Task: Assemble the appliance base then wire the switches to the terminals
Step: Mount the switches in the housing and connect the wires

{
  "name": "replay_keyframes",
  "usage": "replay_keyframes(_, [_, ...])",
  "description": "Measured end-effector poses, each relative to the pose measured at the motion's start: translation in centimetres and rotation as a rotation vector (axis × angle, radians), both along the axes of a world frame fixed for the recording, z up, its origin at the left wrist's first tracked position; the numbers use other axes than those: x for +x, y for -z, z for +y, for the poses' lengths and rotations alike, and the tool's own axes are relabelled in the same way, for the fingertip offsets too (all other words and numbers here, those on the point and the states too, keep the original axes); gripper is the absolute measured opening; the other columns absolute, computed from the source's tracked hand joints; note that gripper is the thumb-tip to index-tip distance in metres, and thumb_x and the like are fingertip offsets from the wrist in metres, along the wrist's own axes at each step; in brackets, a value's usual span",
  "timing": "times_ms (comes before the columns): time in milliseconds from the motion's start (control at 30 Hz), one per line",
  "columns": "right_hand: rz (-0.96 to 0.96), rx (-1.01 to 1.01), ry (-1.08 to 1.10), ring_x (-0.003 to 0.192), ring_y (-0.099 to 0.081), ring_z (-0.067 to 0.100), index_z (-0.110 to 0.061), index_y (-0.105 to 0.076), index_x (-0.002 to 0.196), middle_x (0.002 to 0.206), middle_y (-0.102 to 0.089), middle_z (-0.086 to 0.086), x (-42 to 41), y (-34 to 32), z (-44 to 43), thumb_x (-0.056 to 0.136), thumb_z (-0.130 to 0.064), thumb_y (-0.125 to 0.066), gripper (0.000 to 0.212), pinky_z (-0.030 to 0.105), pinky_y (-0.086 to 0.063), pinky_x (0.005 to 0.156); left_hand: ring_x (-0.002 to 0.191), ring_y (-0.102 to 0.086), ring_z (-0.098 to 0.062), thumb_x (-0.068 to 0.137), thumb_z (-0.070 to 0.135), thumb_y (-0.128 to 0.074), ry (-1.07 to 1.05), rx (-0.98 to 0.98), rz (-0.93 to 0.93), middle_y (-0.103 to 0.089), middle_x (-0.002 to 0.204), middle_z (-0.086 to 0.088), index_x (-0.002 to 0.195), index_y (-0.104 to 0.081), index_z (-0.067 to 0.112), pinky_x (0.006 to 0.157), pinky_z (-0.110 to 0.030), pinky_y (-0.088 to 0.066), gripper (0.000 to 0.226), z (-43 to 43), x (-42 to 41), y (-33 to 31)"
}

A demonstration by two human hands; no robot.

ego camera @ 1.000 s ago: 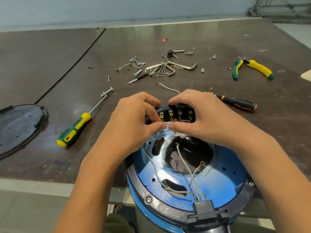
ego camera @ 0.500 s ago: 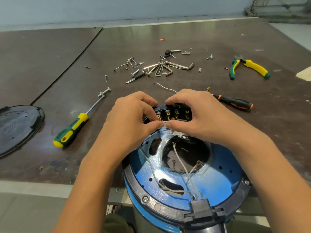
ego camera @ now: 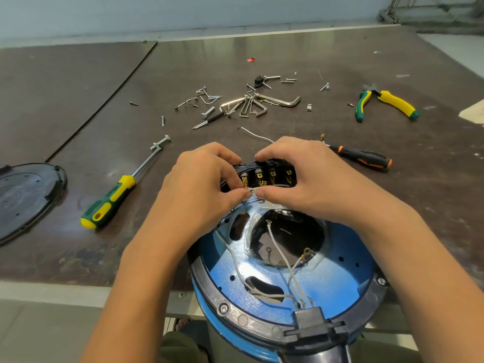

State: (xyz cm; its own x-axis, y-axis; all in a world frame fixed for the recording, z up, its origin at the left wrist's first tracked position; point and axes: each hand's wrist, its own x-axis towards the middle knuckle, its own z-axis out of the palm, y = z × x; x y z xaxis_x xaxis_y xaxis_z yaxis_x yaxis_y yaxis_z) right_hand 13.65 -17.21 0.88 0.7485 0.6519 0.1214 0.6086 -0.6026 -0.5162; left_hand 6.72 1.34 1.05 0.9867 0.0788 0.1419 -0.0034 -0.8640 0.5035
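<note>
Change: both hands stay at the switch block (ego camera: 269, 176) (thumbs a shade closer together, nothing else shifted).
Left hand (ego camera: 201, 187): fingers curled over the block's left end, thumb and forefinger pinching the wire end (ego camera: 252, 191).
Right hand (ego camera: 296, 184): curled over the block's top, thumb pinching the same wire end.
Switch block: at the far rim of the appliance base (ego camera: 327, 279), brass tabs facing the camera.
Appliance base: at the near edge of the table (ego camera: 104, 127), loose white wires (ego camera: 277, 247) inside.
</note>
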Motion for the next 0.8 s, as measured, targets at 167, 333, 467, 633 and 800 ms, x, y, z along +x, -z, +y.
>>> replay_keyframes(167, [-0.001, 0.003, 0.001, 0.118, -0.056, 0.01, -0.031, -0.059, 0.132, 0.124, -0.06, -0.01, 0.05, 0.05, 0.0, 0.08, -0.05, -0.075, 0.057, 0.042, -0.049, 0.097, 0.104, -0.059, -0.007, 0.078, 0.038, -0.08, 0.016, -0.032, 0.013, -0.06, 0.115, 0.022, 0.071, -0.075, 0.035, 0.085, -0.043, -0.054, 0.009, 0.24, 0.06, 0.02])
replay_keyframes(333, [-0.003, 0.0, -0.001, 0.118, -0.055, 0.01, -0.031, -0.059, 0.132, 0.125, -0.06, -0.011, 0.14, 0.14, -0.01, 0.081, -0.05, -0.075, 0.058, 0.042, -0.049, 0.097, 0.105, -0.057, -0.005, 0.077, 0.042, -0.078, 0.027, -0.039, 0.03, -0.058, 0.115, 0.023, 0.07, -0.074, 0.036, 0.087, -0.044, -0.053, 0.01, 0.29, 0.05, 0.03])
replay_keyframes(467, [-0.004, 0.002, -0.001, 0.119, -0.055, 0.01, -0.031, -0.059, 0.132, 0.125, -0.06, -0.011, 0.15, 0.18, 0.03, 0.08, -0.05, -0.076, 0.058, 0.041, -0.049, 0.098, 0.107, -0.056, -0.004, 0.077, 0.044, -0.077, 0.025, -0.029, 0.031, -0.058, 0.116, 0.024, 0.07, -0.074, 0.036, 0.088, -0.045, -0.053, 0.011, 0.34, 0.07, 0.13])
replay_keyframes(633, [-0.006, -0.006, -0.001, 0.119, -0.055, 0.01, -0.03, -0.058, 0.133, 0.126, -0.06, -0.011, 0.15, 0.15, 0.02, 0.079, -0.051, -0.077, 0.061, 0.042, -0.049, 0.098, 0.106, -0.056, -0.006, 0.078, 0.043, -0.077, 0.029, -0.029, 0.025, -0.057, 0.114, 0.023, 0.07, -0.073, 0.036, 0.087, -0.045, -0.053, 0.011, 0.33, 0.05, 0.2])
replay_keyframes(800, [-0.003, -0.007, -0.002, 0.119, -0.055, 0.01, -0.031, -0.058, 0.134, 0.126, -0.06, -0.01, 0.14, 0.12, 0.05, 0.079, -0.051, -0.077, 0.061, 0.041, -0.049, 0.098, 0.104, -0.056, -0.007, 0.077, 0.05, -0.074, 0.031, 0.001, 0.03, -0.055, 0.111, 0.024, 0.066, -0.069, 0.04, 0.085, -0.046, -0.053, 0.016, 0.25, -0.03, 0.03])
